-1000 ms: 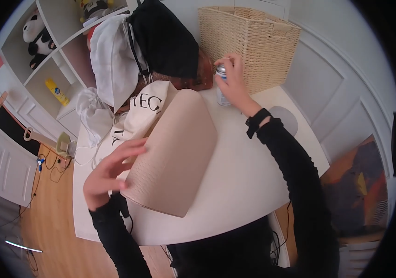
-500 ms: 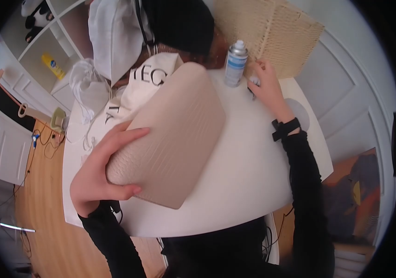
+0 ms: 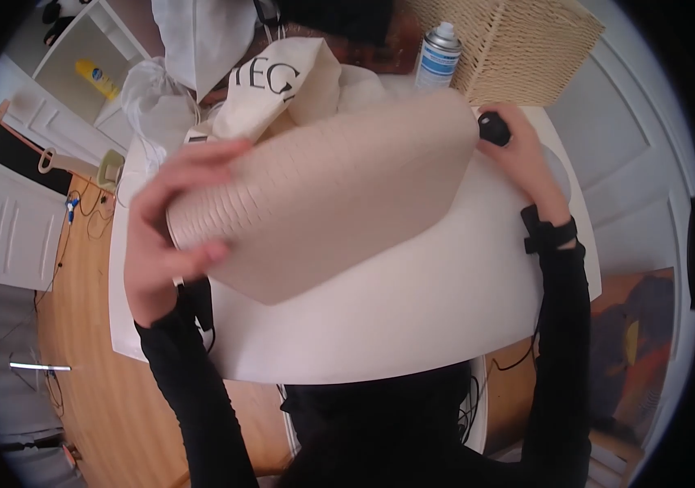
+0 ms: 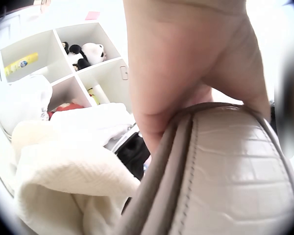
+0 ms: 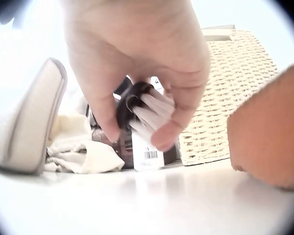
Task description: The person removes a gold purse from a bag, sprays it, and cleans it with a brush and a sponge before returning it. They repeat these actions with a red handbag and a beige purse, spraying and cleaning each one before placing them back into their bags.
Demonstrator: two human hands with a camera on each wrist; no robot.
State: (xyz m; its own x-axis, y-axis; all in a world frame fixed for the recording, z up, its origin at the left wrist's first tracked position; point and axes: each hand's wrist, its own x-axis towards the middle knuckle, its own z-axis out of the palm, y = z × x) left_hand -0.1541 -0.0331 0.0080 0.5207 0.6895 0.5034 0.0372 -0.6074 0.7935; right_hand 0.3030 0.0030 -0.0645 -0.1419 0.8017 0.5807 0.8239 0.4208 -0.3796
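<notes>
My left hand grips one end of a beige crocodile-embossed handbag, thumb on the near side and fingers over the far side. The bag is held tilted above the white table. In the left wrist view, the bag's end shows stitching and layered edges under the palm. Just off the bag's right end, my right hand pinches a small round black brush. Its white bristles show between thumb and fingers in the right wrist view.
A spray can stands behind the bag, beside a woven basket. A cream cloth bag with black letters and white drawstring bags lie at the back left. A grey disc rests by the right wrist.
The right hand let go of the spray can, moved right and picked up the brush. The left hand took hold of the handbag, which is now turned more crosswise and its right end swung toward the right hand.
</notes>
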